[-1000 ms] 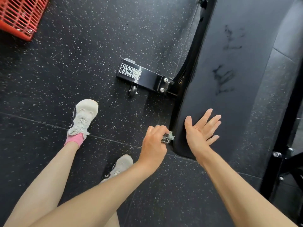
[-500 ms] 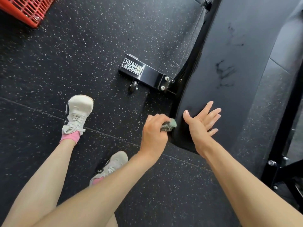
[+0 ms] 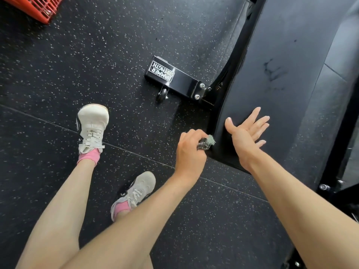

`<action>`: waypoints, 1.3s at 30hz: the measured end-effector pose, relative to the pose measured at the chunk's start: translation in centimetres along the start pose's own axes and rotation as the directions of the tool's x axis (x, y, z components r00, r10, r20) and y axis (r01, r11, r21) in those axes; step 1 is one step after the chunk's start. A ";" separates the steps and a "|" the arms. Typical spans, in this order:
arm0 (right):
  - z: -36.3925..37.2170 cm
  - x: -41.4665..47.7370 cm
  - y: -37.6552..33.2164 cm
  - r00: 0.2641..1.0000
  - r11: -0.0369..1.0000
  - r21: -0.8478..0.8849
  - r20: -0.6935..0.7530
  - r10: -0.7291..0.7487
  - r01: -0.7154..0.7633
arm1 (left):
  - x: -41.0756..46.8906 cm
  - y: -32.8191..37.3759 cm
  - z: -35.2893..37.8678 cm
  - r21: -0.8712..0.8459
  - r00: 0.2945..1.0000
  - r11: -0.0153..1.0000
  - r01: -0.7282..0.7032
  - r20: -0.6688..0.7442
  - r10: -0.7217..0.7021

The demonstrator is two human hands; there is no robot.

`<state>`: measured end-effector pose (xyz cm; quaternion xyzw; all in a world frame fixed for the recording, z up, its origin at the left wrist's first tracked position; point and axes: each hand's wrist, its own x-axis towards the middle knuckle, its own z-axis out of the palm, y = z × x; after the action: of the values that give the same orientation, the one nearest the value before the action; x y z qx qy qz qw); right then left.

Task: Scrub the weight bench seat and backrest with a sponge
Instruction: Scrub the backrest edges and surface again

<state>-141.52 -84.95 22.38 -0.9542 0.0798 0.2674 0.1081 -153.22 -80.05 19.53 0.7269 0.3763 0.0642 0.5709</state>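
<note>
1. My left hand (image 3: 191, 150) is clenched round the sponge (image 3: 206, 142), fingers curled over it, with only a pale green corner and a dark rough face poking out.
2. The sponge sits right at the side edge of the bench pad (image 3: 281, 55), near its end. I can't tell whether it's pressing on the pad or just beside it.
3. Going by the way it bunches in my grip, I'd call the sponge light and soft. Holding it across the back with the rough face out seems right; if it's wet it could slip.
4. My right hand (image 3: 246, 133) is released, holding nothing. Its fingers are straight and spread, laid on top of the pad close to the sponge, likely steadying.
5. The pad looks smooth, firm and faintly sheened, so I'd expect the sponge to glide and need steady pressure.
6. Further up the pad, dark scuff marks (image 3: 274, 72) show. Scrubbing there is not done, by my reading.
7. Beyond that, the frame foot (image 3: 174, 78) with its white label and a small wheel (image 3: 163, 94) stands on the speckled floor (image 3: 97, 45).
8. My shoes (image 3: 92, 129) are off to the left, and a red basket (image 3: 38, 6) sits in the far corner.
</note>
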 end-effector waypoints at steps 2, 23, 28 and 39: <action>0.1 0.1 0.1 1.000 1.000 -0.007 -0.015 0.000 -0.001 | 2.4 0.4 0.1 0.002 0.999 1.000 0.013 0.030 -0.013; -0.4 -0.5 0.2 0.998 0.997 0.048 -0.013 -0.059 0.059 | -3.4 1.5 2.1 -0.153 0.956 0.960 0.233 -0.145 -0.255; -1.8 -1.8 3.8 0.976 0.966 0.151 -0.096 -0.197 0.210 | -0.2 0.3 0.9 -0.158 0.939 0.935 0.317 -0.090 -0.333; -3.6 -0.3 10.7 0.967 0.867 0.476 -0.113 0.227 -0.148 | -3.9 0.9 2.6 -0.125 0.941 0.948 0.294 -0.134 -0.310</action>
<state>-142.24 -96.15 23.79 -0.9070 0.2428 0.1696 0.2994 -154.17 -84.54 20.78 0.6232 0.5218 0.0502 0.5803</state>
